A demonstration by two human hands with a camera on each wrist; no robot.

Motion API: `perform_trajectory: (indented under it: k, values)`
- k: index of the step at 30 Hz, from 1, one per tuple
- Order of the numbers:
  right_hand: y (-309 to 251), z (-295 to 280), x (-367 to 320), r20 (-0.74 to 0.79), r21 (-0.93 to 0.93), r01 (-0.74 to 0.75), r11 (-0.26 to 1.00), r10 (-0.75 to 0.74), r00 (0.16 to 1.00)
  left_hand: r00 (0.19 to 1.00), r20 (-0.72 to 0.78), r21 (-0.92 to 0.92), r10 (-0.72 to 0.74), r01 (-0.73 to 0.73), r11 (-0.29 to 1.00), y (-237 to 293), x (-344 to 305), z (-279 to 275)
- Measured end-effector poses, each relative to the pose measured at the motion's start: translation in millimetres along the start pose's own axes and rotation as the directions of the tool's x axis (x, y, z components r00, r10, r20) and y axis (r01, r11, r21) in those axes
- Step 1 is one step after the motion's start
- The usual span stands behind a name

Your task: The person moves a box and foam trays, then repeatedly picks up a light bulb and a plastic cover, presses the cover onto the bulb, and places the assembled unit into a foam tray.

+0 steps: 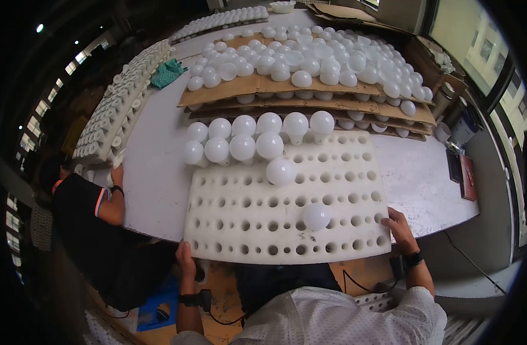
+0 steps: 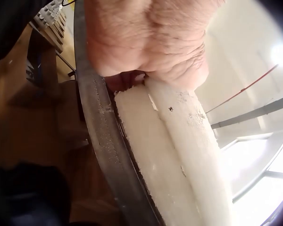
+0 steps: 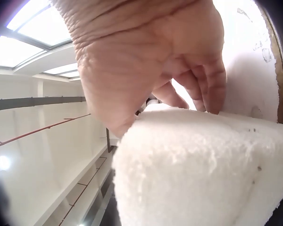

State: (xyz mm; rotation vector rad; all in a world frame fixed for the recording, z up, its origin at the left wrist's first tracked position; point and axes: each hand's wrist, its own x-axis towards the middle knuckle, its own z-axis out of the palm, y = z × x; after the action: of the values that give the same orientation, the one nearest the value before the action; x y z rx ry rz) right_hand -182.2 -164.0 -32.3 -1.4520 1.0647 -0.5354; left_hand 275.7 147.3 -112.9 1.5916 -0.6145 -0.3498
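Observation:
A white foam board [image 1: 258, 215] with rows of holes lies at the table's near edge, tilted slightly. Round white bulbs [image 1: 242, 148] stand in its far-left rows, and single bulbs [image 1: 316, 217] sit further in. At the board's near left corner the left hand [image 1: 186, 261] grips the edge; in the left wrist view that hand [image 2: 148, 42] is over two stacked foam layers [image 2: 165, 150], its fingertips hidden. The right hand [image 1: 399, 229] holds the board's right edge. In the right wrist view, the right hand [image 3: 146, 61] has thumb and fingers around the foam corner [image 3: 193, 165].
Behind the board, stacked cardboard sheets [image 1: 235, 89] carry many white domes [image 1: 302, 79]. Trays of white parts [image 1: 105, 123] and a green cloth [image 1: 168, 73] line the left side, where another person [image 1: 97, 230] works. A red-brown notebook [image 1: 468, 178] lies at the right.

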Motion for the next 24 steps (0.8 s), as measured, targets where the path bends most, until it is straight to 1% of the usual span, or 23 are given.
perform_trajectory:
  k: [2,4,6,7,8,10,11,12,13,14,15,16,17,18,20,21,23,24]
  values:
    - [6,-4,4,0.014,-0.053,0.013,0.999,-0.012,1.0,0.996,0.074,0.087,-0.059,0.052,0.995,2,0,-5]
    - [7,-7,3,0.01,-0.075,-0.001,0.997,0.002,1.0,0.995,0.081,0.053,-0.063,0.059,0.997,0,-1,-5]
    - [11,-10,4,0.076,-0.111,0.011,0.994,-0.002,0.997,0.996,0.052,0.034,-0.077,0.075,0.997,0,-2,-5]
    - [9,-13,0,0.084,-0.139,0.027,0.99,-0.015,0.996,0.995,0.049,-0.012,-0.084,0.084,0.996,0,-4,-4]
    - [8,-17,0,0.078,-0.136,0.026,0.99,-0.015,0.997,0.995,0.055,-0.011,-0.082,0.082,0.997,-1,-5,-3]
    - [3,-31,11,0.147,-0.112,-0.136,0.984,0.152,0.977,0.996,-0.007,-0.043,-0.083,0.083,0.996,-2,-5,-1]
    - [3,-43,23,0.155,-0.087,-0.063,0.994,0.076,0.985,0.996,-0.003,-0.016,-0.085,0.084,0.996,0,-5,-1]
    - [3,-50,36,0.038,-0.076,0.039,0.996,-0.036,0.999,0.996,-0.002,-0.012,-0.084,0.084,0.996,-2,-5,-4]
    - [6,-56,59,-0.008,-0.231,0.168,0.958,-0.174,0.985,0.997,0.013,-0.022,-0.081,0.081,0.996,-10,-2,-8]
    - [4,-64,77,-0.033,-0.383,0.269,0.884,-0.304,0.952,0.996,0.033,-0.026,-0.087,0.088,0.996,-10,-3,-12]
    - [-7,-65,95,-0.008,-0.527,0.282,0.802,-0.336,0.942,0.995,0.041,-0.017,-0.089,0.09,0.996,-8,-5,-12]
    - [-18,-63,116,0.02,-0.657,0.288,0.696,-0.366,0.93,0.993,0.011,-0.091,-0.12,0.12,0.989,-8,-5,-11]
    - [-20,-64,139,0.064,-0.749,0.353,0.56,-0.469,0.881,0.988,-0.016,-0.163,-0.155,0.151,0.975,-8,-6,-10]
    - [-16,-64,164,0.123,-0.822,0.399,0.407,-0.556,0.822,0.987,-0.008,-0.153,-0.159,0.156,0.976,-10,-8,-12]
    - [0,-66,220,0.179,-0.832,0.402,0.382,-0.502,0.846,0.987,-0.088,-0.077,-0.134,0.128,0.989,-18,-8,-12]
    - [-2,-63,231,0.18,-0.828,0.402,0.391,-0.493,0.851,0.985,-0.089,-0.092,-0.151,0.143,0.986,-10,-11,-9]
    - [-12,-51,253,0.281,-0.875,0.422,0.235,-0.464,0.84,0.987,-0.088,-0.073,-0.135,0.129,0.989,-12,-9,-11]
    - [-19,-47,256,0.296,-0.869,0.437,0.234,-0.463,0.835,0.989,-0.087,-0.058,-0.118,0.113,0.992,-13,-12,-14]
